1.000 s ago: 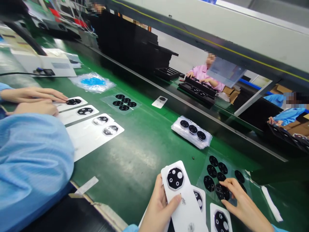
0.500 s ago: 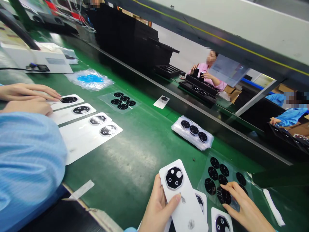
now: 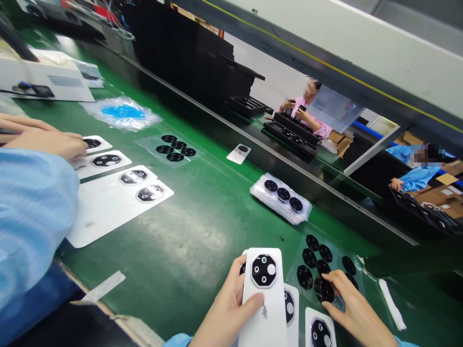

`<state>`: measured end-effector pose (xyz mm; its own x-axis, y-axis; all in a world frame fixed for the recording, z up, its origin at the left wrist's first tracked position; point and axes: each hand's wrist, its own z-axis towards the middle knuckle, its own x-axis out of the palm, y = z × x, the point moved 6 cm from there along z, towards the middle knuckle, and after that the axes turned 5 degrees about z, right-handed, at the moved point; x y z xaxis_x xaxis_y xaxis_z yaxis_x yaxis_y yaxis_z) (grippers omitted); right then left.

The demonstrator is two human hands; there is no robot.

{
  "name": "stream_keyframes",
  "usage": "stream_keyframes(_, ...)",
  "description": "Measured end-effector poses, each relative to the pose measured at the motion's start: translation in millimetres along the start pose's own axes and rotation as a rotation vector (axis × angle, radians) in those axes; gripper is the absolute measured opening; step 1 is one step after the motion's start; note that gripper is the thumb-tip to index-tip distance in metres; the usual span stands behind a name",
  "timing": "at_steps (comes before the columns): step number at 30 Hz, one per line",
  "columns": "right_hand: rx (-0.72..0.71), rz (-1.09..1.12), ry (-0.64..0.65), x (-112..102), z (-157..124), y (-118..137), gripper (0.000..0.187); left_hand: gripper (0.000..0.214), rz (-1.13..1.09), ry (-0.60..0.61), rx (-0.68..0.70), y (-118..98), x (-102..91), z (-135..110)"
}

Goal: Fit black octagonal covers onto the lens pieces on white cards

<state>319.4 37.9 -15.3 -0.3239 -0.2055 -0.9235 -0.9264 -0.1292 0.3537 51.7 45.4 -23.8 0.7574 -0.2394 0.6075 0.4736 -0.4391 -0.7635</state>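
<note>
My left hand (image 3: 231, 299) is closed round a white phone back panel (image 3: 265, 308) with a black octagonal camera plate near its top; the thumb presses on its face. At least one more panel lies behind it, partly hidden. Over a clear sheet (image 3: 300, 260) of black octagonal camera lens covers, my right hand (image 3: 347, 299) has thumb and index finger at the edges of one lens cover (image 3: 323, 290). Whether that cover is lifted off the sheet I cannot tell. Just below lies another white panel (image 3: 320, 332) with a black camera plate.
A wrapped stack of lens covers (image 3: 282, 198) and a second clear sheet (image 3: 152, 148) lie on the green bench (image 3: 202, 202). At left, a co-worker's blue sleeve (image 3: 32, 207) and hands are beside several white panels (image 3: 108, 217). More people sit beyond the rail.
The panel in my left hand has turned more upright. My right hand stays at the same lens cover on the sheet. The whole view has shifted slightly.
</note>
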Motion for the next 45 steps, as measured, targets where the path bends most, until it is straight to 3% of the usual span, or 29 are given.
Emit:
stream_keyframes(5,-0.003,-0.038,0.028,-1.6,2.0,-0.1,0.036,0.065,0.096,0.141,-0.089,-6.1,5.0,1.8)
stream_keyframes(8,-0.019,-0.04,0.012,-2.9,1.7,0.0,0.036,0.07,0.14,0.165,-0.114,-7.7,5.5,4.0)
stream_keyframes(21,0.039,-0.006,0.099,1.2,0.2,-2.6,0.035,0.065,0.148,0.139,-0.18,-10.3,8.1,3.2)
stream_keyframes(45,0.03,-0.02,0.077,-2.9,1.4,3.5,0.033,0.066,0.135,0.109,-0.13,-13.2,10.2,0.6)
